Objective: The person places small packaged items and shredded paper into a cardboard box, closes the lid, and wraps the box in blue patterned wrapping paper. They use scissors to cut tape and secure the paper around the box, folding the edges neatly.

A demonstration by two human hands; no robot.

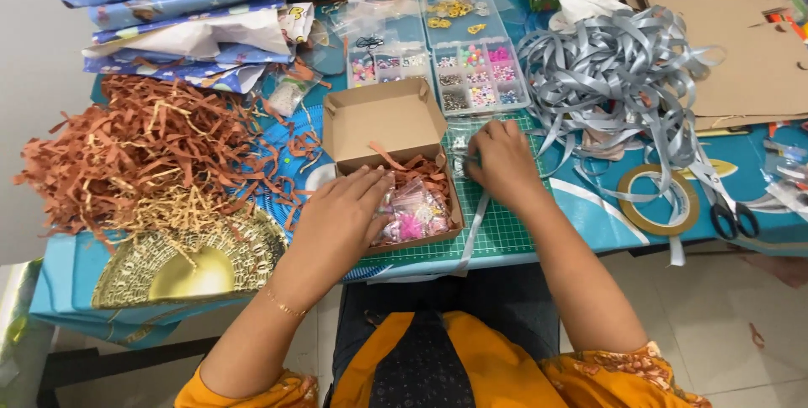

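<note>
A small open cardboard box (383,122) sits on a green cutting mat (505,227). Inside lie brown paper shreds and small clear bags of pink and coloured beads (417,214). My left hand (341,214) lies flat over the box's left side, fingers spread, pressing on the bags. My right hand (498,160) is just right of the box, fingers curled around a small clear packet (459,149) at the box's edge.
A heap of brown and gold paper shreds (143,156) lies left. Bead organiser trays (475,76) stand behind the box. Tangled grey ribbon (619,80), a tape roll (658,199) and scissors (728,210) lie right. Wrapping paper rolls (168,4) and cardboard (732,29) are at the back.
</note>
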